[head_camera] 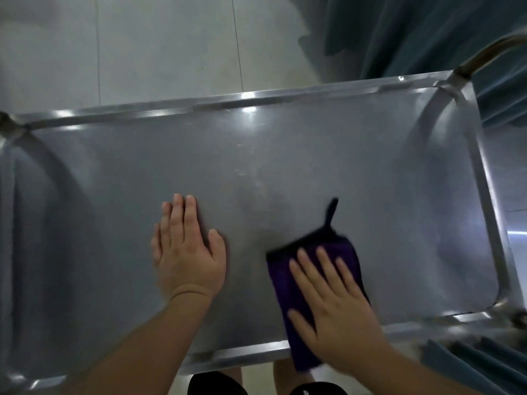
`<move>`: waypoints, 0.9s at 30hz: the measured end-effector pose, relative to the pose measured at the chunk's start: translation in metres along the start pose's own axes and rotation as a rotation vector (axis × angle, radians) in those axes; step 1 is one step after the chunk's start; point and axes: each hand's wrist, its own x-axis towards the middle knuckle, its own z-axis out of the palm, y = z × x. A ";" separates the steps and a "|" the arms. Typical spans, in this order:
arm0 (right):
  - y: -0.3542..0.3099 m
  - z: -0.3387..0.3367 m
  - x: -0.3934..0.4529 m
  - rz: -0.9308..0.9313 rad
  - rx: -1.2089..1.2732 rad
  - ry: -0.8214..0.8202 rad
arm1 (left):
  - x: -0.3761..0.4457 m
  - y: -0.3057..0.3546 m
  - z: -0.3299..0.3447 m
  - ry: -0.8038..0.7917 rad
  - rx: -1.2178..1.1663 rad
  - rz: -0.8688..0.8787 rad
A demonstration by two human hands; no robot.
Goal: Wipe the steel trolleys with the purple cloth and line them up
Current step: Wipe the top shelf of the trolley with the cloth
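Observation:
A steel trolley's flat top tray [285, 155] fills the view below me, with a raised rim all round. The purple cloth [281, 283], folded with a dark edge and a dark hanging loop at its far end, lies on the tray near the front rim, its near end hanging over that rim. My right hand [333, 303] presses flat on the cloth with straight, spread fingers. My left hand [186, 252] rests flat on the bare steel to the left of the cloth, fingers straight and together.
A curved steel handle [484, 55] rises at the trolley's far right corner. Teal curtains [427, 32] hang at the upper right and reach the lower right corner. Pale floor tiles [142, 47] lie beyond the far rim. My dark shoes show below the front rim.

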 end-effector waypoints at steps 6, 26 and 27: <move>0.019 -0.014 0.048 -0.250 -0.047 -0.018 | 0.000 -0.001 0.001 -0.003 -0.022 -0.004; -0.063 -0.038 0.142 0.122 0.045 0.122 | 0.012 -0.002 -0.038 -0.205 -0.384 -0.104; -0.075 -0.028 0.115 0.111 0.038 0.101 | 0.016 -0.004 -0.045 -0.239 -0.484 -0.126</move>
